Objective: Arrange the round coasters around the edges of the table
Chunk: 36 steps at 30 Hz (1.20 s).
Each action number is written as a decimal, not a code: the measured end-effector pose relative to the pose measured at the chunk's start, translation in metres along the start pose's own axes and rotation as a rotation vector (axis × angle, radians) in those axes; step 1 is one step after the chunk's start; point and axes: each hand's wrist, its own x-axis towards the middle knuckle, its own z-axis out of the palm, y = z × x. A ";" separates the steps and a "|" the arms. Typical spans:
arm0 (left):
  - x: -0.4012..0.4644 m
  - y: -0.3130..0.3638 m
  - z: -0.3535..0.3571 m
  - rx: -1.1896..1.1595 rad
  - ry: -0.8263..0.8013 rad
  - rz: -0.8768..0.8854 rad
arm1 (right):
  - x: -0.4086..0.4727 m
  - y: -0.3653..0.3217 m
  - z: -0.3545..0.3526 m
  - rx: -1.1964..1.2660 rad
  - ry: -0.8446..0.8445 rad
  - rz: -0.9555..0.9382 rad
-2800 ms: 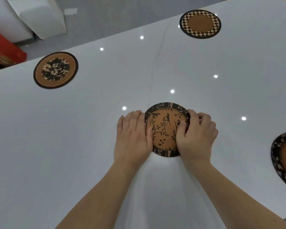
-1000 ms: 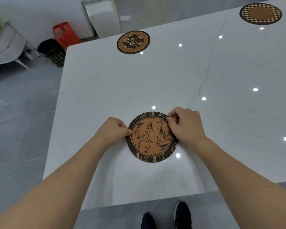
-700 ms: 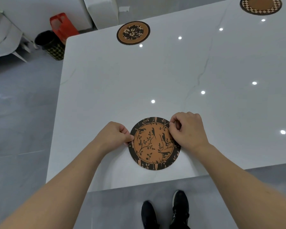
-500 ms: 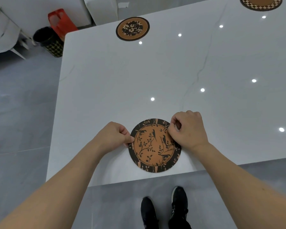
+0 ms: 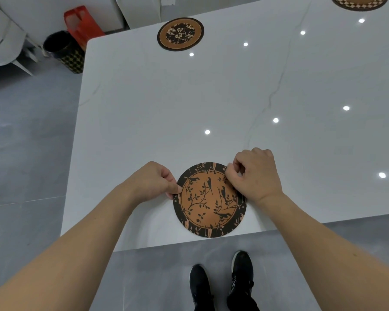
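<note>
A round coaster with birds and branches (image 5: 209, 199) lies flat at the near edge of a white marble-look table (image 5: 144, 104), its rim just reaching that edge. The left hand (image 5: 152, 181) pinches the coaster's left rim between thumb and curled fingers; the right hand (image 5: 255, 173) pinches its upper right rim in the same narrow grip. Three coasters are in view: this one, a floral coaster (image 5: 180, 34) near the far edge toward the left corner, and a checkered coaster (image 5: 358, 2) cut off by the frame at top right, also along the far side. The tabletop between them is bare apart from reflected ceiling lights, with wide open surface to the right and ahead. The table's left edge runs beside grey floor. Beyond the far left corner stand a dark patterned bin (image 5: 64, 51) and a red container (image 5: 82, 23). Two black shoes (image 5: 221, 286) stand on the floor just below the near edge. No writing or brand can be read.
</note>
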 end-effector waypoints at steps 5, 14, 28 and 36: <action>0.000 0.001 0.001 -0.004 0.006 -0.013 | 0.000 0.001 0.002 -0.025 0.018 -0.015; 0.001 0.015 0.003 0.231 0.053 -0.105 | -0.001 -0.001 0.002 -0.068 0.011 -0.016; 0.002 0.039 0.001 0.612 0.064 -0.221 | 0.006 -0.013 -0.010 -0.127 -0.093 0.051; -0.013 0.023 0.007 0.658 0.587 0.242 | 0.013 -0.037 -0.029 0.003 -0.060 0.022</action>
